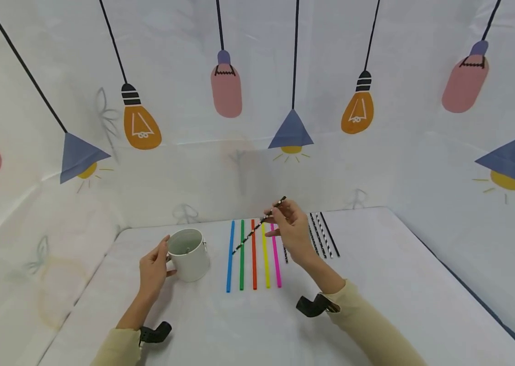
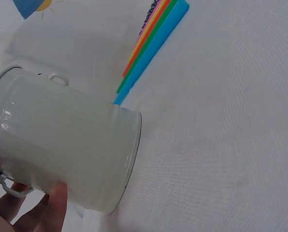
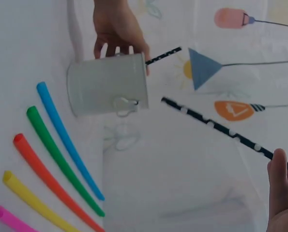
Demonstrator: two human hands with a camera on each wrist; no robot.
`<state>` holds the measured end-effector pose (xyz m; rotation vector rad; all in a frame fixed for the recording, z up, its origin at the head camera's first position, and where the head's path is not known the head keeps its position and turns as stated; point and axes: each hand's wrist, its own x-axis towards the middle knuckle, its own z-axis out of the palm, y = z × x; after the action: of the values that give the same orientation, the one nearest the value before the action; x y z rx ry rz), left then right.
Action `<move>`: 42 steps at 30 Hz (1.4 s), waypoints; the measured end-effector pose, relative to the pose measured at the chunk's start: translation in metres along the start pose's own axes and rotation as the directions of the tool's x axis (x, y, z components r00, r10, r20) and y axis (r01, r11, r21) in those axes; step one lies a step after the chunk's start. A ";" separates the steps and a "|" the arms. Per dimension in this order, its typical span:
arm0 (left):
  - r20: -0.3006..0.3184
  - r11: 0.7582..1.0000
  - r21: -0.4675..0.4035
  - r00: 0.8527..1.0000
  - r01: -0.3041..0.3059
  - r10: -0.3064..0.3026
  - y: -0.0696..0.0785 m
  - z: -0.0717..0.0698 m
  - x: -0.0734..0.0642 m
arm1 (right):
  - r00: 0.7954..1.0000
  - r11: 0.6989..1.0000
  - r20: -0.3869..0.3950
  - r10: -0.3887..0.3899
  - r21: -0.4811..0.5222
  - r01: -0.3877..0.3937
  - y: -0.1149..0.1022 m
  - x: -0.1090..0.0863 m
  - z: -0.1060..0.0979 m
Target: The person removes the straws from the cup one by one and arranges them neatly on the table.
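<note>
My left hand (image 1: pixel 153 269) holds a pale grey-green metal pail (image 1: pixel 191 264) by its left side, thumb near the rim and fingers lower down by a small side handle (image 2: pixel 15 191). The pail stands tilted in the head view, mouth upward. My right hand (image 1: pixel 293 234) pinches a black straw with white dots (image 3: pixel 221 128) near its upper end. That straw slants down to the left above the coloured straws, its lower end apart from the pail. A second black dotted straw (image 3: pixel 164 55) sticks out of the pail's mouth in the right wrist view.
On the white table (image 1: pixel 221 330) lie a blue straw (image 1: pixel 230 256), a green straw (image 1: pixel 242 259), a red-orange straw (image 1: pixel 254 264), a yellow straw (image 1: pixel 265 259) and a pink straw (image 1: pixel 277 262). Several black-and-white straws (image 1: pixel 326 236) lie farther right. A printed wall (image 1: pixel 184 188) rises behind.
</note>
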<state>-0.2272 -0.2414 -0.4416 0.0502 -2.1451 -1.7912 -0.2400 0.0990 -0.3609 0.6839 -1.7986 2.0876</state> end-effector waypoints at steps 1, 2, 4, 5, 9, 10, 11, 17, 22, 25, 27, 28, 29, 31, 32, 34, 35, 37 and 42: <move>0.000 1.000 -0.003 1.000 0.006 -0.006 -0.003 0.000 0.002 | 1.000 1.000 -0.016 0.014 -0.001 -0.014 0.002 -0.001 -0.005; 0.000 1.000 -0.004 1.000 0.012 -0.012 -0.007 -0.001 0.004 | 0.999 1.000 -0.032 0.024 -0.006 -0.024 0.003 -0.001 -0.009; -0.002 1.000 0.001 1.000 0.024 -0.024 -0.015 -0.001 0.007 | 0.997 0.999 -0.062 0.047 -0.010 -0.048 0.005 -0.004 -0.018; -0.004 1.000 0.004 1.000 0.028 -0.028 -0.019 -0.001 0.009 | 0.996 0.998 -0.077 0.051 -0.022 -0.053 0.007 -0.005 -0.022; -0.015 0.999 0.017 0.999 0.036 -0.036 -0.028 -0.001 0.013 | 0.991 0.995 -0.122 0.062 -0.076 -0.072 0.012 -0.011 -0.039; -0.018 0.999 0.017 0.999 0.038 -0.038 -0.029 -0.001 0.014 | 0.989 0.992 -0.132 0.067 -0.097 -0.080 0.014 -0.013 -0.043; -0.020 0.999 0.017 0.999 0.040 -0.040 -0.030 -0.002 0.014 | 0.987 0.989 -0.138 0.083 -0.111 -0.099 0.015 -0.015 -0.048; -0.015 0.999 0.022 0.999 0.046 -0.046 -0.028 -0.002 0.016 | 0.937 0.927 -0.095 0.335 -0.143 -0.346 0.022 -0.027 -0.081; -0.019 0.999 0.030 0.999 0.036 -0.035 -0.027 -0.002 0.014 | 0.858 0.854 -0.032 0.512 -0.086 -0.513 0.027 -0.040 -0.106; -0.026 0.999 0.041 0.999 0.019 -0.018 -0.028 -0.002 0.014 | 0.838 0.836 -0.050 0.544 -0.048 -0.546 0.027 -0.048 -0.120; -0.034 0.999 0.045 0.999 0.017 -0.015 -0.030 -0.002 0.014 | 0.833 0.833 -0.058 0.550 -0.038 -0.553 0.025 -0.051 -0.129; -0.038 0.999 0.046 0.999 0.016 -0.014 -0.031 -0.002 0.014 | 0.831 0.832 -0.068 0.552 -0.031 -0.554 0.025 -0.051 -0.134; -0.041 0.999 0.046 0.999 0.015 -0.014 -0.032 -0.002 0.015 | 0.831 0.832 -0.083 0.550 -0.025 -0.554 0.024 -0.052 -0.139; -0.041 0.999 0.044 0.999 0.013 -0.011 -0.033 -0.002 0.016 | 0.834 0.837 -0.112 0.540 -0.025 -0.546 0.024 -0.050 -0.150; -0.039 0.999 0.043 0.999 0.011 -0.009 -0.034 -0.002 0.016 | 0.838 0.842 -0.121 0.532 -0.029 -0.539 0.024 -0.049 -0.156; -0.035 0.999 0.039 0.999 0.008 -0.007 -0.034 -0.003 0.017 | 0.843 0.847 -0.147 0.517 -0.055 -0.529 0.025 -0.047 -0.168; -0.035 0.999 0.039 0.999 0.011 -0.009 -0.034 -0.003 0.017 | 0.846 0.849 -0.159 0.509 -0.074 -0.524 0.026 -0.045 -0.173; -0.035 0.999 0.038 0.999 0.015 -0.014 -0.033 -0.003 0.016 | 0.853 0.849 -0.168 0.494 -0.117 -0.515 0.029 -0.041 -0.185; -0.018 1.000 0.010 1.000 0.023 -0.023 -0.031 -0.002 0.015 | 0.873 0.839 -0.204 0.443 -0.247 -0.484 0.037 -0.029 -0.210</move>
<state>-0.2462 -0.2531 -0.4674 0.0938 -2.1494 -1.7856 -0.2673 0.3013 -0.4287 0.0102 -2.2983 2.0036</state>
